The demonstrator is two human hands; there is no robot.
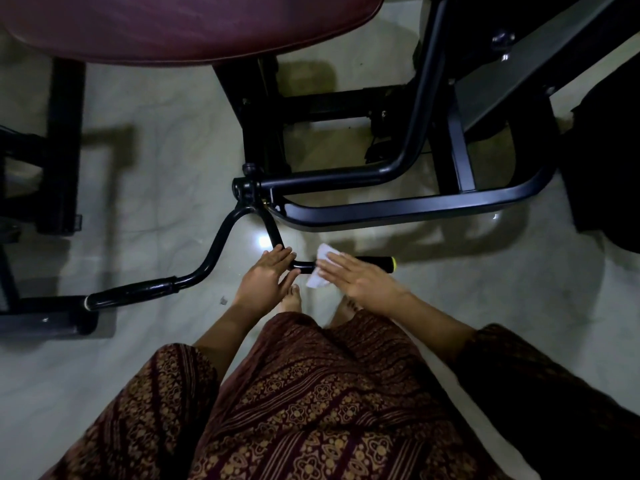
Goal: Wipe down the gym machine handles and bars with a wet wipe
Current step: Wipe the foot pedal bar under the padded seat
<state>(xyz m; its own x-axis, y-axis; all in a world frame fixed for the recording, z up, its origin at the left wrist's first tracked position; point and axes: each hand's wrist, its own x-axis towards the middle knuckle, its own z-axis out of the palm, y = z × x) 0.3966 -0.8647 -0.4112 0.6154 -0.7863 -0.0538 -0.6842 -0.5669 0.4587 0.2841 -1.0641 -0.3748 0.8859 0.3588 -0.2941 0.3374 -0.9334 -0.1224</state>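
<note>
A black bent handlebar (221, 237) hangs from a pivot on the gym machine, with one grip at the lower left (131, 291) and a yellow-tipped grip on the right (375, 262). My left hand (266, 277) grips the bar at its bend, fingers and thumb curled round it. My right hand (360, 275) lies flat with straight fingers over a white wet wipe (322, 268), pressing it onto the right grip. Most of that grip is hidden under the hand and wipe.
A maroon padded seat (173, 26) fills the top left. Black frame tubes (398, 206) curve across the middle right, above a pale glossy floor (156, 168). My bare feet (292, 299) and patterned brown garment (311, 393) are below the hands.
</note>
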